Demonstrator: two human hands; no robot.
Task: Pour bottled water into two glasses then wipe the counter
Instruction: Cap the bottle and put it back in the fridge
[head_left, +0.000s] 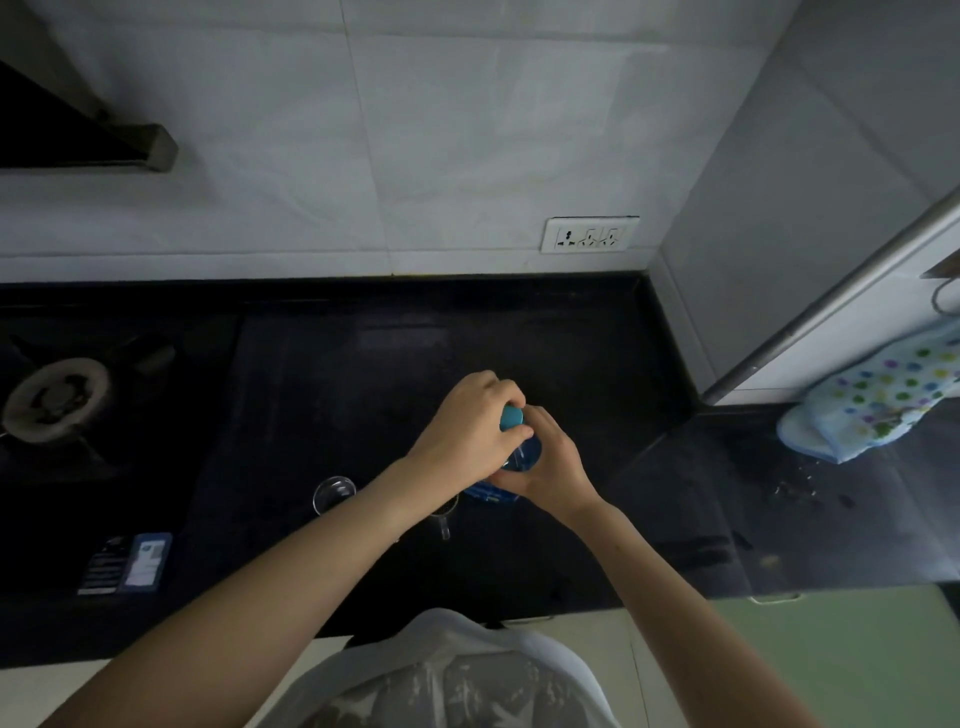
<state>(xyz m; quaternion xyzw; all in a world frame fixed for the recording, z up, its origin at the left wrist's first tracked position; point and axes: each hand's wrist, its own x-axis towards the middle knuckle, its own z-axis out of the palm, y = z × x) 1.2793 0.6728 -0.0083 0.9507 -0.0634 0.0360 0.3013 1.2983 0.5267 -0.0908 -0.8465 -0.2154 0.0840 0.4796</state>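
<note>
Black polished stone forms the worktop (519, 332), which runs under a white tiled wall and turns a corner toward the right edge. Near the middle of the worktop a clear water bottle (524, 452) with a blue label is held upright. Its neck and shoulder are gripped from the right side by the right hand (545, 467), whose fingers are wrapped round it. The blue cap (511, 417) is pinched from above by the curled fingers and thumb of the left hand (467, 431), and the cap is seen sitting on the bottle's mouth.

Two glasses are seen nearer the front edge, left of the bottle. One clear glass (334, 492) stands in the open just left of the left forearm. The second glass (444, 517) is largely covered by the left wrist, so that only part of its rim and lower wall can be made out, just beside the bottle's base.

At the left end of the worktop a gas burner (57, 397) is set in a dark hob. A small blue and black packet (127, 564) lies flat near the front left edge. A dotted light-blue cloth (872, 400) hangs down onto the right-hand stretch of the worktop. A white socket plate (589, 235) is fixed to the tiles above the back edge.
</note>
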